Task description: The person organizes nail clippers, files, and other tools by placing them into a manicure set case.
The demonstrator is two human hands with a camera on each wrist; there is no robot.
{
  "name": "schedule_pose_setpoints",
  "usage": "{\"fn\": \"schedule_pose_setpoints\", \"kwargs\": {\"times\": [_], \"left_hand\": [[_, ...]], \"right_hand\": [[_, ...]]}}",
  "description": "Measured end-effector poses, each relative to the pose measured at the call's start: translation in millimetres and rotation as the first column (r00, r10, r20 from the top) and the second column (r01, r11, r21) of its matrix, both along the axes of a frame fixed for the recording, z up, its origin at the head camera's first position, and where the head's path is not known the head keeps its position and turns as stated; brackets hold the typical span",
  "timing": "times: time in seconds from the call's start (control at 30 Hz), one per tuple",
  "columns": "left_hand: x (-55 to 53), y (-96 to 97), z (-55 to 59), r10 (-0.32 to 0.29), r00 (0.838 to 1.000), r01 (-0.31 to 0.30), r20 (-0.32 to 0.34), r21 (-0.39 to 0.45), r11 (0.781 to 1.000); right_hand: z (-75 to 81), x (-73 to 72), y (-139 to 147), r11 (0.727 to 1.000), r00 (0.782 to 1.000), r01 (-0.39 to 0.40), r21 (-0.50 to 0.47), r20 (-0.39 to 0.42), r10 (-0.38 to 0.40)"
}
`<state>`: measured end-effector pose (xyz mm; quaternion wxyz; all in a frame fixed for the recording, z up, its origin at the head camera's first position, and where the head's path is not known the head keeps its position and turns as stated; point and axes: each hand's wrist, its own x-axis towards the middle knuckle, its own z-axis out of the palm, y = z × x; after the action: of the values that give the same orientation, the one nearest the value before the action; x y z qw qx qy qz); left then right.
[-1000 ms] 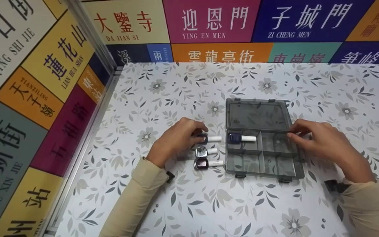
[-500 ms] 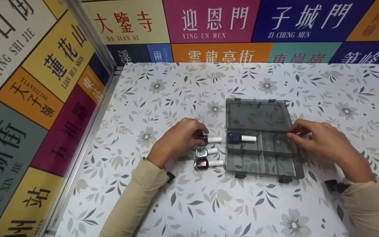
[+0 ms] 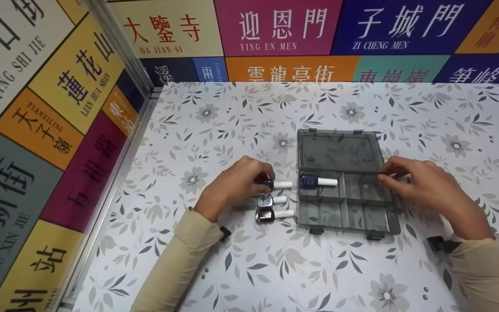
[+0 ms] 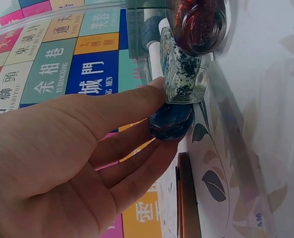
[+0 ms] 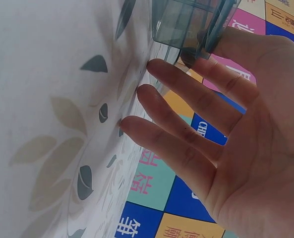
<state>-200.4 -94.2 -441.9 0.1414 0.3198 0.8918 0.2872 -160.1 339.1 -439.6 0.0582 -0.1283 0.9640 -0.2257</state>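
My left hand [image 3: 236, 180] pinches a dark blue nail polish bottle [image 4: 172, 121] between thumb and fingers; its white cap [image 3: 282, 184] points right, toward the box. Close below lie a silver-glitter nail polish bottle [image 3: 265, 200] and a dark red one [image 3: 267, 215], both white-capped. The grey see-through storage box [image 3: 325, 229] has its lid [image 3: 338, 151] laid back. In its upper left compartment lies another dark blue nail polish bottle [image 3: 310, 181]. With thumb and index finger, my right hand [image 3: 427, 190] holds the box's right edge; its other fingers [image 5: 166, 109] are spread.
A flower-patterned cover [image 3: 215, 268] spreads over the table. Panels with large Chinese lettering stand along the back [image 3: 280, 30] and left side [image 3: 59, 108]. Some clear flat material [image 4: 231, 119] shows beside the bottles in the left wrist view.
My left hand and its dark blue bottle have shifted slightly toward the table's near side, closer to the glitter bottle. The right hand and the box stay put.
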Motion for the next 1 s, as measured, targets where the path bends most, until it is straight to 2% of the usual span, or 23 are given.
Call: {"fn": "schedule_pose_setpoints", "kwargs": {"times": [0.2,0.33,0.7,1.0], "left_hand": [[2.0,2.7,0.8,0.008,1.000,-0.008,-0.013,-0.032,0.999],[2.7,4.9,1.0,0.015,0.999,-0.015,-0.041,-0.018,1.000],[5.1,10.6,7.4,0.038,0.984,-0.037,-0.172,0.011,0.999],[8.0,12.5,11.1,0.051,0.982,-0.050,-0.181,0.007,0.999]], "right_hand": [[-0.8,0.2,0,1.000,1.000,-0.003,-0.001,-0.009,0.003],[-0.9,0.7,-1,1.000,1.000,-0.004,0.000,-0.012,0.004],[-0.7,-0.3,0,1.000,1.000,-0.003,0.000,-0.011,0.003],[-2.5,0.0,0,1.000,1.000,-0.010,-0.004,-0.022,0.010]]}}
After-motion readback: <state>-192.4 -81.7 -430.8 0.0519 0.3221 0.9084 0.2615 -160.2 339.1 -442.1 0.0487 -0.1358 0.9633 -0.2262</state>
